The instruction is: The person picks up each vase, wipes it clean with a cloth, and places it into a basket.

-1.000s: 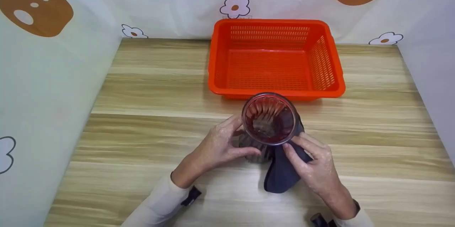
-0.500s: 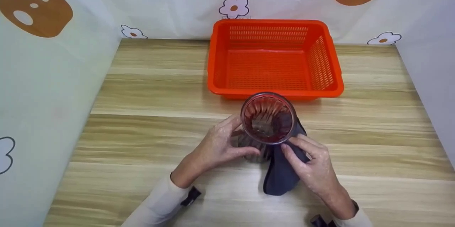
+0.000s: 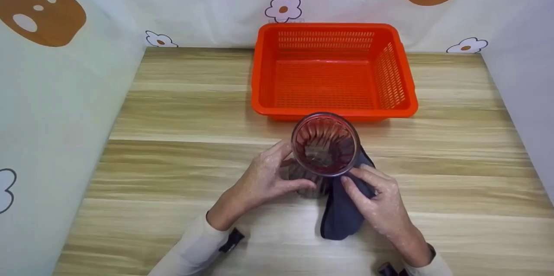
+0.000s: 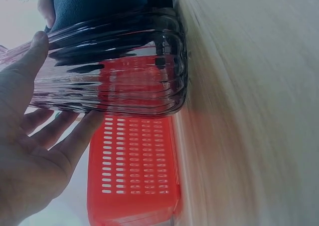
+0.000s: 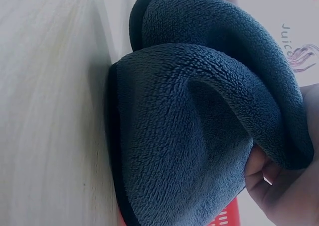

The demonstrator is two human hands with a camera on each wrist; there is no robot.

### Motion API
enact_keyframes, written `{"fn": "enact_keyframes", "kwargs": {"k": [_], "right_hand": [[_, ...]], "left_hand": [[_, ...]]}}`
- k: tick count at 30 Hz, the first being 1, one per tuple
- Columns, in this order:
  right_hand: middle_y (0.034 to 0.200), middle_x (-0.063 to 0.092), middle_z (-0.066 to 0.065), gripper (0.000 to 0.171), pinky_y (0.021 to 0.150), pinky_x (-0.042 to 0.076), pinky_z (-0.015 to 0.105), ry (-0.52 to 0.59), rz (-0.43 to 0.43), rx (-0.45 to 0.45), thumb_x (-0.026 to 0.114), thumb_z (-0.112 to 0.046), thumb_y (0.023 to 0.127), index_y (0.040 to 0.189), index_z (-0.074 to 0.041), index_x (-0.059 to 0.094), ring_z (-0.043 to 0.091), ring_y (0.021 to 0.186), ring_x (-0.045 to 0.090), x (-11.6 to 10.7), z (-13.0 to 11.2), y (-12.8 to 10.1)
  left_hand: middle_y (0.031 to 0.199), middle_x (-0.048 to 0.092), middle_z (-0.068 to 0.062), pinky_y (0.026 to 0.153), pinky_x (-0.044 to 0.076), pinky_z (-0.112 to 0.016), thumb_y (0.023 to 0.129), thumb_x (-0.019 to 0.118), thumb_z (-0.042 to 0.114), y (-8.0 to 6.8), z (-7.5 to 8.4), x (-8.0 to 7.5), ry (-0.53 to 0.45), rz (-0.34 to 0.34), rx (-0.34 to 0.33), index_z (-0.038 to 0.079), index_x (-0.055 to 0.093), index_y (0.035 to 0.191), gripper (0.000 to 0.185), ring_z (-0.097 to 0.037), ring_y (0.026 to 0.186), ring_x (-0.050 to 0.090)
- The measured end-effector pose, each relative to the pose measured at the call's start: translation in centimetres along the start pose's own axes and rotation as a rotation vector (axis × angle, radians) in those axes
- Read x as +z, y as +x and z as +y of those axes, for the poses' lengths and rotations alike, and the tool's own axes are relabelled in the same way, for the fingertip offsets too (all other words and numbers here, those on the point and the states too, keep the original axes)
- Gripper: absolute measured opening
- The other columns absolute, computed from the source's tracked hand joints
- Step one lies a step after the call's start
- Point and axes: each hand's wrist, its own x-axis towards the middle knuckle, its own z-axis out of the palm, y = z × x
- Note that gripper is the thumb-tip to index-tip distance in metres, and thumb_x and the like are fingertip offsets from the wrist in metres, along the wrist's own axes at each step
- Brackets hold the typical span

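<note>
A ribbed, purple-tinted glass (image 3: 325, 144) (image 4: 119, 66) stands upright on the wooden table (image 3: 181, 107), just in front of the orange basket (image 3: 333, 70). My left hand (image 3: 268, 176) (image 4: 35, 136) grips the glass's left side, thumb and fingers curled round it. A dark blue cloth (image 3: 344, 211) (image 5: 194, 116) is held against the glass's right side by my right hand (image 3: 376, 200), which pinches it; the cloth's lower end trails onto the table.
The orange slotted basket (image 4: 132, 176) sits at the back centre with nothing in it. Patterned cloth walls (image 3: 52, 94) close in the table at the left, back and right. Bare wood lies to both sides of my hands.
Almost nothing has moved. My right hand with the cloth has shifted very slightly left against the glass; the glass and left hand stay put.
</note>
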Motion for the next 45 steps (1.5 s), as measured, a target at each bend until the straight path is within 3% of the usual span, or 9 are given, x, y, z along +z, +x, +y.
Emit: {"fn": "enact_keyframes", "kwargs": {"k": [9, 21, 29, 36, 45], "right_hand": [[0.086, 0.071, 0.006, 0.026, 0.069, 0.048, 0.016, 0.0, -0.024, -0.002, 0.078, 0.016, 0.077, 0.097, -0.001, 0.078, 0.014, 0.076, 0.061, -0.11, 0.35, -0.16], [0.095, 0.073, -0.004, 0.024, 0.079, 0.049, 0.014, -0.069, -0.081, 0.05, 0.081, 0.009, 0.08, 0.098, -0.006, 0.08, 0.014, 0.085, 0.068, -0.55, 0.1, -0.03], [0.091, 0.073, 0.0, 0.023, 0.077, 0.049, 0.014, -0.105, -0.121, 0.049, 0.08, 0.007, 0.081, 0.098, -0.009, 0.08, 0.013, 0.083, 0.068, -0.8, 0.2, 0.11], [0.095, 0.073, -0.01, 0.021, 0.079, 0.049, 0.014, -0.129, -0.125, 0.1, 0.081, 0.005, 0.082, 0.097, -0.009, 0.08, 0.012, 0.086, 0.068, -0.6, 0.44, -0.09], [0.097, 0.073, -0.011, 0.019, 0.081, 0.049, 0.013, -0.146, -0.129, 0.159, 0.082, 0.003, 0.081, 0.096, -0.009, 0.08, 0.012, 0.088, 0.069, -0.38, 0.67, -0.13]], "left_hand": [[0.142, 0.058, -0.003, 0.101, 0.048, -0.029, 0.077, 0.089, 0.041, -0.03, 0.06, 0.01, 0.02, 0.005, 0.007, 0.008, 0.052, 0.147, 0.086, -0.015, 0.129, 0.054], [0.142, 0.057, -0.001, 0.106, 0.045, -0.031, 0.079, 0.087, 0.043, -0.12, 0.06, 0.04, 0.037, 0.0, 0.008, 0.008, 0.052, 0.147, 0.084, -0.012, 0.13, 0.052], [0.135, 0.061, 0.0, 0.105, 0.045, -0.031, 0.078, 0.087, 0.043, -0.1, 0.14, 0.05, 0.045, 0.006, 0.005, 0.009, 0.054, 0.144, 0.081, -0.012, 0.127, 0.054], [0.136, 0.06, 0.0, 0.105, 0.045, -0.032, 0.078, 0.087, 0.044, -0.13, 0.16, -0.02, 0.053, -0.001, -0.011, 0.009, 0.053, 0.145, 0.083, -0.012, 0.127, 0.054], [0.135, 0.061, -0.001, 0.104, 0.046, -0.032, 0.077, 0.088, 0.044, -0.13, 0.04, 0.07, 0.044, 0.001, -0.017, 0.009, 0.053, 0.144, 0.083, -0.013, 0.126, 0.055]]}}
